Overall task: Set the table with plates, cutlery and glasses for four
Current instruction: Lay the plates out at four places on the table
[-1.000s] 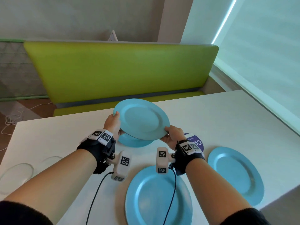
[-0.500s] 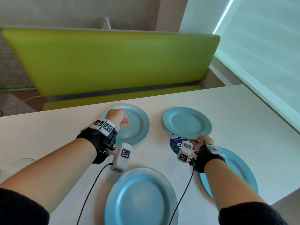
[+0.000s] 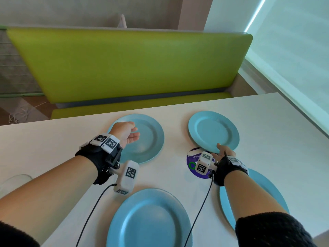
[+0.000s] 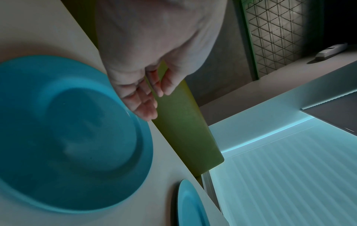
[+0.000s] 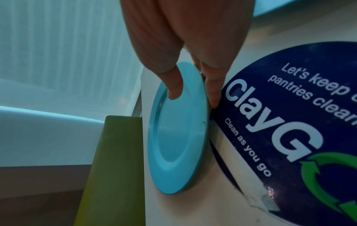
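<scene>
Four round, light-blue plates with broad flat rims were spread over a white table [image 3: 53, 148], all face up. The far-left plate [image 3: 149, 139] lay flat near the table's far edge. The far-right plate [image 3: 213, 132] sat level with it and well apart, its near rim raised slightly off the table and overlapping the far edge of a round dark-blue sticker [image 3: 193, 157], pinched between the thumb and fingers of the right hand [image 3: 223, 152]. The near-left plate [image 3: 149, 220] lay flat at the table's near edge, partly cut off by the frame. The near-right plate [image 3: 263, 186] lay flat beside it, largely covered by a forearm.
</scene>
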`<state>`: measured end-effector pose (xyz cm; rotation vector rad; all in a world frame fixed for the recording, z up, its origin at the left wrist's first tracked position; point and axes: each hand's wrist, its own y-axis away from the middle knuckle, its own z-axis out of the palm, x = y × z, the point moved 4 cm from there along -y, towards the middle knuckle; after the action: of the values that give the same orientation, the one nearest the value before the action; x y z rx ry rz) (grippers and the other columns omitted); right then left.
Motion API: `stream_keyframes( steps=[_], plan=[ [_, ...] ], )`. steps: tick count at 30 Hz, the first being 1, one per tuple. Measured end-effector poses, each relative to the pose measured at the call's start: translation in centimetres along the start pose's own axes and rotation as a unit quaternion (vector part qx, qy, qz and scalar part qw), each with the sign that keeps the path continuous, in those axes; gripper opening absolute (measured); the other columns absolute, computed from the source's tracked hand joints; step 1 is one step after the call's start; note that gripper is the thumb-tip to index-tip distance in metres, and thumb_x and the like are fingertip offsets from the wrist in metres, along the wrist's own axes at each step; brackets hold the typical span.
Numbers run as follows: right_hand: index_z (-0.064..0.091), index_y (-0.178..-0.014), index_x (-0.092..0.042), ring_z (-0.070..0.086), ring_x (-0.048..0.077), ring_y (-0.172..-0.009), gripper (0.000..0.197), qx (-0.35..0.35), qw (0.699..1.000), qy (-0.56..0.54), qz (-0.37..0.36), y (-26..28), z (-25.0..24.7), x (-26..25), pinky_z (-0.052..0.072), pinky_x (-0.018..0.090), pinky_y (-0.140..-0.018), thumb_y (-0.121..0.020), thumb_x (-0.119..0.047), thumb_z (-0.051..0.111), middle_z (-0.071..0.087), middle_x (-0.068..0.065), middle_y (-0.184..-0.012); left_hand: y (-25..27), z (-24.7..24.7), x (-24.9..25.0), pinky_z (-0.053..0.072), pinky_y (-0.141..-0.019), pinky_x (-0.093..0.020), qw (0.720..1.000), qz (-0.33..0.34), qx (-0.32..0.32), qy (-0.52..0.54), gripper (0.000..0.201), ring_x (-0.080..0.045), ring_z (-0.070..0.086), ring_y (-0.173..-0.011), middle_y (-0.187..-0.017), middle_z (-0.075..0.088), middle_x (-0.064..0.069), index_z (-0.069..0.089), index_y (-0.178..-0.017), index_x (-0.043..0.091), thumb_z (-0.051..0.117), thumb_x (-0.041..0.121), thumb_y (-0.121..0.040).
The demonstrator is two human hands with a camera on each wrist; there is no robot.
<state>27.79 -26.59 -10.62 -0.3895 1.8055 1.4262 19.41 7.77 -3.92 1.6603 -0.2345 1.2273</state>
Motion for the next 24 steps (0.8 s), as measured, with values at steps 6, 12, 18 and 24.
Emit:
stream_keyframes(
  steps=[6, 12, 18, 24],
  plan=[
    [0.056, -0.114, -0.006, 0.066, 0.035, -0.094, 0.041, 0.009, 0.999, 0.049, -0.016, 0.2, 0.6, -0.7, 0.050, 0.049, -0.093, -0.080, -0.022, 0.069, 0.063, 0.013, -0.094, 0.0, 0.2, -0.4, 0.050, -0.062, -0.029, 1.000, -0.005, -0.004, -0.004, 0.024, -0.019, 0.055, -0.066, -0.081, 0.052, -0.005, 0.049, -0.121, 0.007, 0.043, 0.012, -0.098],
    [0.058, -0.110, -0.010, 0.062, 0.033, -0.099, 0.040, 0.014, 0.994, 0.105, -0.022, -0.2, 0.7, -1.1, 0.048, 0.050, -0.098, -0.074, -0.022, 0.071, 0.062, 0.010, -0.096, 0.3, 0.1, -0.9, 0.052, -0.053, -0.025, 1.000, -0.021, -0.005, -0.010, 0.010, -0.018, 0.055, -0.064, -0.080, 0.051, -0.004, 0.047, -0.107, 0.011, 0.042, 0.012, -0.098],
    [0.056, -0.107, -0.015, 0.061, 0.034, -0.092, 0.046, 0.005, 0.991, 0.130, -0.029, -1.3, 0.6, -0.9, 0.048, 0.050, -0.095, -0.066, -0.031, 0.070, 0.060, 0.006, -0.083, 0.8, -0.2, -1.3, 0.049, -0.060, -0.027, 1.000, -0.026, -0.007, -0.010, 0.009, -0.018, 0.055, -0.065, -0.079, 0.051, -0.005, 0.047, -0.107, 0.010, 0.043, 0.011, -0.098],
    [0.054, -0.104, -0.011, 0.055, 0.027, -0.069, 0.027, -0.015, 0.992, 0.120, -0.037, 1.6, 1.6, -1.2, 0.046, 0.045, -0.098, -0.081, -0.018, 0.065, 0.054, 0.008, -0.078, 1.8, -0.9, -2.0, 0.052, -0.053, -0.025, 0.999, -0.034, -0.019, -0.020, 0.009, -0.019, 0.055, -0.065, -0.079, 0.053, -0.005, 0.047, -0.106, 0.009, 0.045, 0.012, -0.098]
  ],
)
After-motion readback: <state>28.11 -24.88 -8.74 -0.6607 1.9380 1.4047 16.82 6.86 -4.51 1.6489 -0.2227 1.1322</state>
